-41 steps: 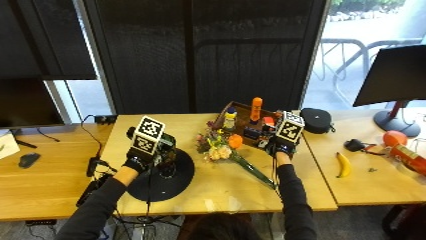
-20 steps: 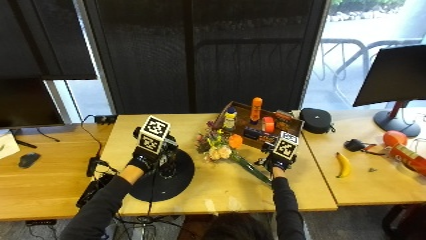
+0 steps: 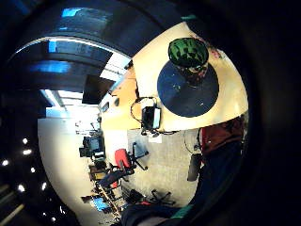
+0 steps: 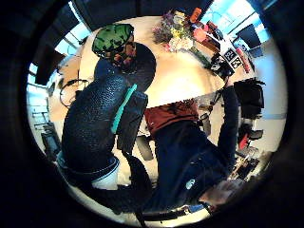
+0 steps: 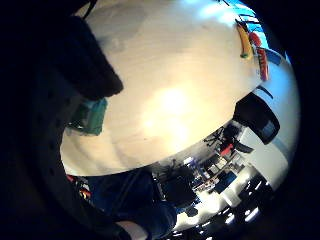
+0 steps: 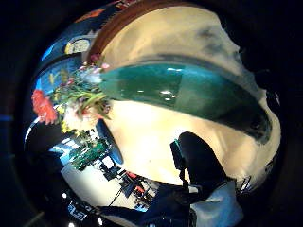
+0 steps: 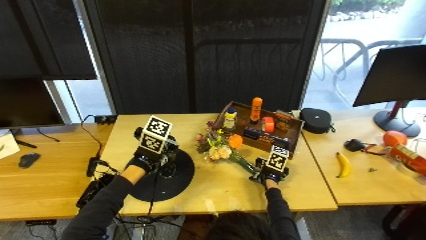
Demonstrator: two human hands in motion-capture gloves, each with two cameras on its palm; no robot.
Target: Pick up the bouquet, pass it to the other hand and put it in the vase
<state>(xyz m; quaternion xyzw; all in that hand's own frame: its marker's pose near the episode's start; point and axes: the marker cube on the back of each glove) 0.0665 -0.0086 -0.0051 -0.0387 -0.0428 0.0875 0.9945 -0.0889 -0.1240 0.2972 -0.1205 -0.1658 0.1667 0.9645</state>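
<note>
The bouquet (image 7: 219, 145) lies on the table, its flowers toward the wooden tray and its green-wrapped stem running toward the person. My right hand (image 7: 271, 169) is down at the stem's end. In the right thumb side palm view the green wrap (image 6: 189, 90) runs close past the palm, and the thumb (image 6: 201, 161) stands apart from it. My left hand (image 7: 154, 149) hovers over the green-patterned vase (image 3: 188, 52), which stands on a round dark mat (image 7: 176, 181). That hand holds nothing. In the outside view it hides most of the vase.
A brown wooden tray (image 7: 229, 131) with bottles and small items stands behind the bouquet. A banana (image 7: 343, 165), a black case (image 7: 316, 120) and a monitor foot are on the table to the right. A mouse and cables lie at the left.
My right hand has come back from beside the tray toward the person and now sits at the bouquet's stem end. The left hand has stayed over the vase.
</note>
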